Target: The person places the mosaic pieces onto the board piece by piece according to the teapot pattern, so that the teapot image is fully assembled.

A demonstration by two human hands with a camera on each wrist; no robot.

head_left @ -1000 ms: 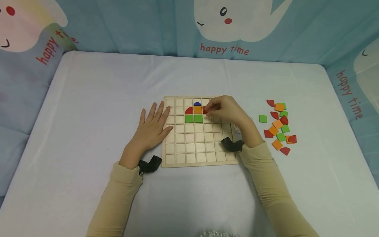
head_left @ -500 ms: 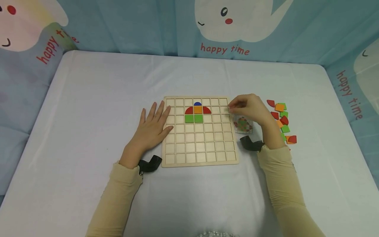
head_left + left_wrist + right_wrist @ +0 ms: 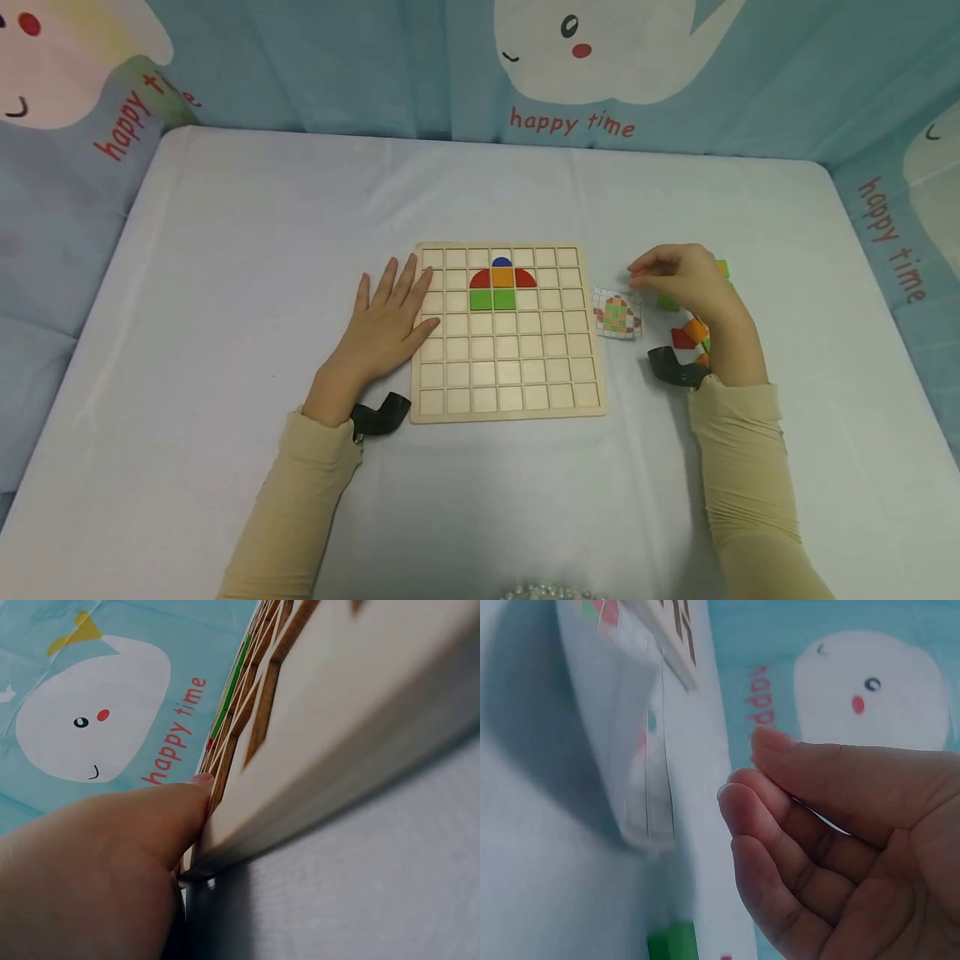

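Head view. Item: wooden grid board (image 3: 532, 367), flat on the white cloth (image 3: 247, 242) between your hands. Seated in its cells, rightward of your left fingertips: one blue half-round tile (image 3: 502, 262), one orange square tile (image 3: 502, 277) flanked by two red quarter-round tiles (image 3: 526, 278), two green square tiles (image 3: 505, 299) below. Item: left hand (image 3: 390, 321), fingers spread and straight, resting over the board's near-left edge, gripping nothing. Item: right hand (image 3: 686, 279), well apart from the left, fingers loosely bent, nothing visible in them. Item: printed pattern card (image 3: 617, 314), between your right hand and the board. Item: loose tiles (image 3: 696, 331), partly hidden beneath your right hand and wrist; that cover could make you lift two together.

Left wrist view. Your thumb meets the board's rim. Judged risk: should that light hold slacken, a nudge could slide the board and unsettle the tiles.

Right wrist view. Your thumb tip sits near the forefinger tip, no tile visible between. The card's edge curls up beside your fingers; a low sweep boardward could snag and shift it.
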